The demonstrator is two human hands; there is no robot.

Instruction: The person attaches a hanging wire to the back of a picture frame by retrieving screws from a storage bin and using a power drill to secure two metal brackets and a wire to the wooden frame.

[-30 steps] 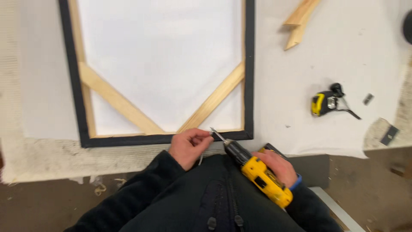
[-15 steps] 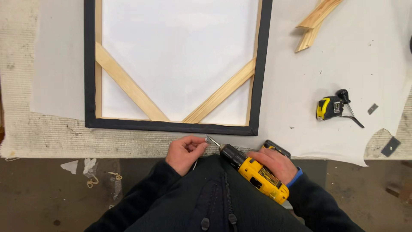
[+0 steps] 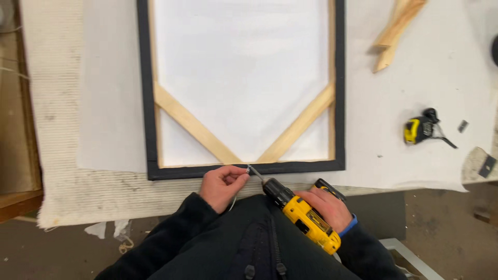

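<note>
Cordless drill (image 3: 303,217): yellow body, black chuck and handle, a thin metal bit projecting up-left toward the frame's lower edge. It sits low and centre, just off the table edge, over the person's dark jacket. Right hand (image 3: 328,206) is wrapped closed around the drill's grip. Left hand (image 3: 224,185) pinches the bit's tip between thumb and fingertips. Black-edged stretcher frame (image 3: 340,103) lies back-up on the table (image 3: 104,129), pale wooden corner braces showing. A yellow tape measure (image 3: 421,129) lies well apart, right.
</note>
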